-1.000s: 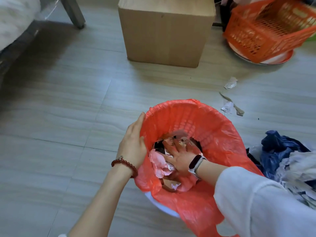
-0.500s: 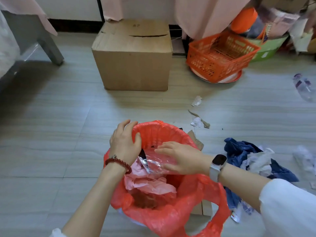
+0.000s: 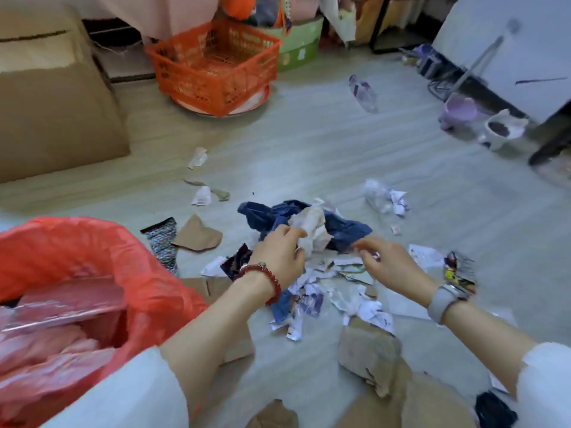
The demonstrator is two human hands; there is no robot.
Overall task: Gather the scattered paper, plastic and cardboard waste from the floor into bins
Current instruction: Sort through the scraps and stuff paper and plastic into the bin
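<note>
A bin lined with a red plastic bag (image 3: 92, 251) stands at the lower left, holding pink plastic and a silvery wrapper. To its right a heap of torn paper scraps (image 3: 321, 291), blue plastic (image 3: 343, 227) and cardboard pieces (image 3: 370, 356) lies on the floor. My left hand (image 3: 278, 254) reaches over the heap and its fingers grip a crumpled white paper (image 3: 313, 227). My right hand (image 3: 389, 264) hovers over the scraps beside it with fingers curled. Blur hides whether it pinches anything.
A big cardboard box (image 3: 46, 103) stands at the left, with an orange basket (image 3: 216, 66) behind it. A clear plastic bottle (image 3: 363, 92) and a crushed bottle (image 3: 380, 199) lie farther out. More scraps (image 3: 200, 196) and a cardboard flap (image 3: 197, 234) are near the bin.
Both hands have left the bin and moved right to the heap of waste. The view has swung right, so the bin now sits at the lower left.
</note>
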